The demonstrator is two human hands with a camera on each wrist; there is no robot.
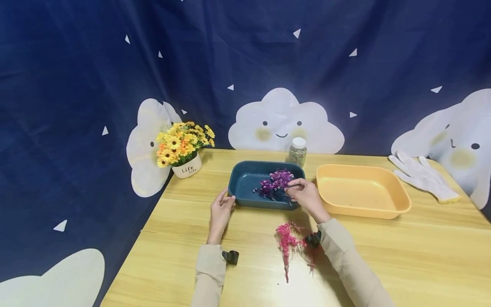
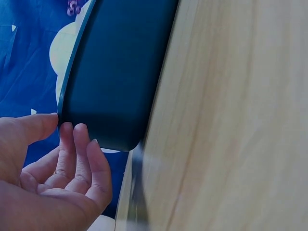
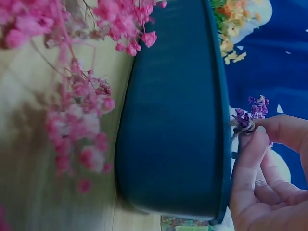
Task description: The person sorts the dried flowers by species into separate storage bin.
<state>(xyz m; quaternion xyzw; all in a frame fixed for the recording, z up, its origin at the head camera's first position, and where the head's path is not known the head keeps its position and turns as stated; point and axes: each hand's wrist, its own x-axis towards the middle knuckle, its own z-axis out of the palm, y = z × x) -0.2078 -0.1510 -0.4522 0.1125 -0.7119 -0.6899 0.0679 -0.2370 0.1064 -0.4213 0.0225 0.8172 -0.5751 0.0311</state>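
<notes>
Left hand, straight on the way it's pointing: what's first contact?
The blue tray, at its near left corner. The left hand's fingers already appear to touch it, so probably no gap, though exact depth is hard to judge.

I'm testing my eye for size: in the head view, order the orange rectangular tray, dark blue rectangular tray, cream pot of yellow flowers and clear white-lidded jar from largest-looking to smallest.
1. Orange rectangular tray
2. Dark blue rectangular tray
3. Cream pot of yellow flowers, blooms included
4. Clear white-lidded jar
</notes>
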